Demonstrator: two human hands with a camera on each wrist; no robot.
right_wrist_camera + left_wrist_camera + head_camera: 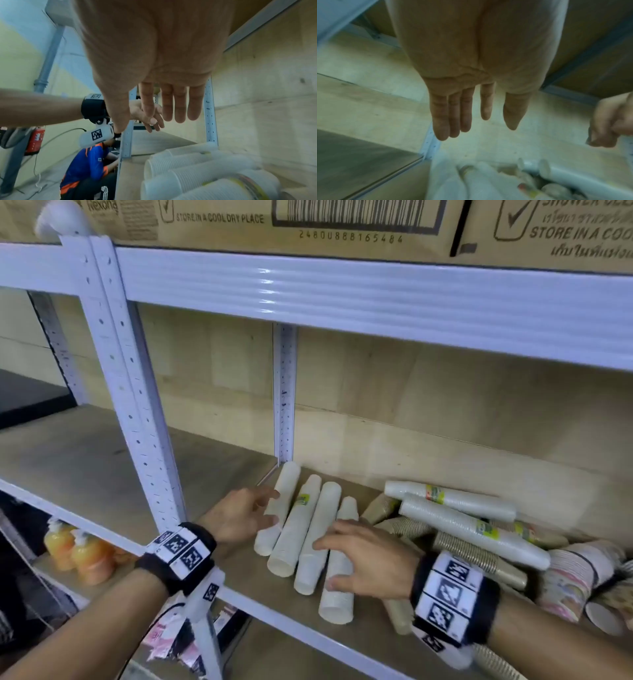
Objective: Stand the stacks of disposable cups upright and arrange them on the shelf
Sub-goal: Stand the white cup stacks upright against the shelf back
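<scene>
Several white cup stacks (308,539) lie flat side by side on the wooden shelf (236,577), rims toward me. My left hand (265,508) is at the left of the row, straight fingers touching the leftmost stack (279,501). My right hand (342,563) is spread flat over the two right-hand stacks; whether it touches them I cannot tell. The left wrist view shows my left hand (499,121) with straight fingers above the blurred stacks (479,182). In the right wrist view my right hand (135,124) is flat above the ribbed stacks (188,169).
More stacks lie heaped at the right: labelled white ones (472,529), brown ones (472,559) and patterned ones (575,577). A white upright (137,412) stands left; a beam (376,292) under cardboard boxes runs overhead. Orange bottles (78,553) sit below. A crouching person (85,169) is nearby.
</scene>
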